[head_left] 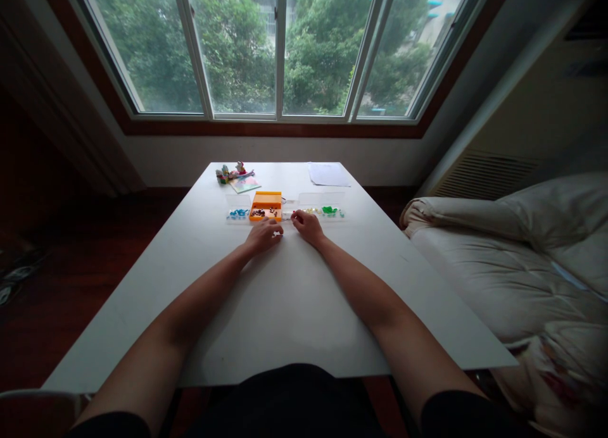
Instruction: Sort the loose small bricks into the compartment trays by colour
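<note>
My left hand (266,237) rests low over the white table, just in front of an orange box (267,198). Its fingers are loosely bent and a gap shows between them; I see nothing held. Beside it on the right, my right hand (308,228) has its fingertips pinched together at the near edge of a clear box. A tiny reddish spot shows at those fingertips, too small to name. Small brown pieces lie in the orange box's near half. Blue pieces (238,214) fill a clear case on its left, and green pieces (329,210) lie to the right.
On the table's far left stands a small colourful figure model (234,173) beside a printed card (246,183). White paper sheets (329,174) lie at the far right. A cream sofa (503,267) stands to the right, and a window (278,52) is behind the table.
</note>
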`<action>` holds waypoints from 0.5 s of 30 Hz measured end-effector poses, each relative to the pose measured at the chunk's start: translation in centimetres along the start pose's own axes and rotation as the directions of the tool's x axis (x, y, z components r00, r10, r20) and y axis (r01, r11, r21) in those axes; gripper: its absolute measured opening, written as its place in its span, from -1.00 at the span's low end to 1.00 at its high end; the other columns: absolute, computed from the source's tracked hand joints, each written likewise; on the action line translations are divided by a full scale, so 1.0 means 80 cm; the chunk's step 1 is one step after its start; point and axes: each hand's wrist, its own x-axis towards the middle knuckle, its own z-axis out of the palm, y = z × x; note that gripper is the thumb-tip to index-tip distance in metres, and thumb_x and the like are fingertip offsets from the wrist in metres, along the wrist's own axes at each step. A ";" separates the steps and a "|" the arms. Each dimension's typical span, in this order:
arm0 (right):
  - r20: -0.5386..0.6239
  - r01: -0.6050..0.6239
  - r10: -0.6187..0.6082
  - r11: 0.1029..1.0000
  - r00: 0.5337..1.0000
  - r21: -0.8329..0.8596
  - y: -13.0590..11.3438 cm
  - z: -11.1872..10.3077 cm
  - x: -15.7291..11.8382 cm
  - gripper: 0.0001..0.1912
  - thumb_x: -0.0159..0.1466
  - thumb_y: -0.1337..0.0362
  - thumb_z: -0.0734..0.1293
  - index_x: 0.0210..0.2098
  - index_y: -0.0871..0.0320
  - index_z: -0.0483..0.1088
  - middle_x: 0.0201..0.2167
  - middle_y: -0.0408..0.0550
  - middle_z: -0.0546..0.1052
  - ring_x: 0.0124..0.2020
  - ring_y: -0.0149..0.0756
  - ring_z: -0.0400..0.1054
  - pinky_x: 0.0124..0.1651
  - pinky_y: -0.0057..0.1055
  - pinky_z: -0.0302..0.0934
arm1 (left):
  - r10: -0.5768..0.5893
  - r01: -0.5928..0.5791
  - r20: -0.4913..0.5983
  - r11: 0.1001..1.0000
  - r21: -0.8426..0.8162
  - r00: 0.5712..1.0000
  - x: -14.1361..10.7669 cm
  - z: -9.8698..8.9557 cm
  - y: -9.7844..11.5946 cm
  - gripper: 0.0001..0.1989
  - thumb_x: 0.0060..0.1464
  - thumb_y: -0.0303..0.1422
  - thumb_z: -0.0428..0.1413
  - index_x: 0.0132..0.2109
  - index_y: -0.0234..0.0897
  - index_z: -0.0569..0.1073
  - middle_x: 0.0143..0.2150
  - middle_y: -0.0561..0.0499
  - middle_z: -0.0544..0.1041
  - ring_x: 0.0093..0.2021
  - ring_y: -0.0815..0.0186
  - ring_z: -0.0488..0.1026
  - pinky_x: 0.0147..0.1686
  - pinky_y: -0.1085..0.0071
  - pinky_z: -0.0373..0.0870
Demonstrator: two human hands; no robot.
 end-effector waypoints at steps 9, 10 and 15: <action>0.026 0.009 -0.008 1.000 1.000 -0.011 0.001 0.001 -0.002 -0.88 0.26 0.28 0.31 -0.28 0.12 0.51 -0.49 -0.17 0.46 -0.43 -0.36 0.28 -0.28 -0.46 0.11 | -0.069 0.068 0.022 0.998 0.014 0.997 0.004 0.004 0.016 -0.86 0.14 -0.39 0.14 -0.25 -0.19 0.62 -0.16 -0.12 0.57 -0.06 0.08 0.42 -0.07 0.20 0.36; 0.030 0.005 -0.005 1.000 1.000 -0.018 0.001 0.001 -0.001 -0.88 0.26 0.28 0.31 -0.28 0.12 0.51 -0.49 -0.17 0.46 -0.42 -0.35 0.28 -0.28 -0.46 0.11 | -0.083 0.083 0.028 0.996 0.013 0.996 0.005 0.004 0.018 -0.86 0.14 -0.39 0.14 -0.26 -0.20 0.62 -0.16 -0.12 0.57 -0.07 0.08 0.42 -0.07 0.20 0.35; 0.033 0.006 -0.006 1.000 0.999 -0.020 0.002 0.002 -0.001 -0.87 0.26 0.27 0.31 -0.28 0.12 0.51 -0.49 -0.17 0.46 -0.42 -0.35 0.28 -0.27 -0.45 0.12 | -0.132 0.132 0.044 0.991 0.001 0.990 0.007 0.005 0.020 -0.86 0.11 -0.38 0.15 -0.26 -0.20 0.63 -0.18 -0.11 0.56 -0.12 0.11 0.42 -0.08 0.22 0.34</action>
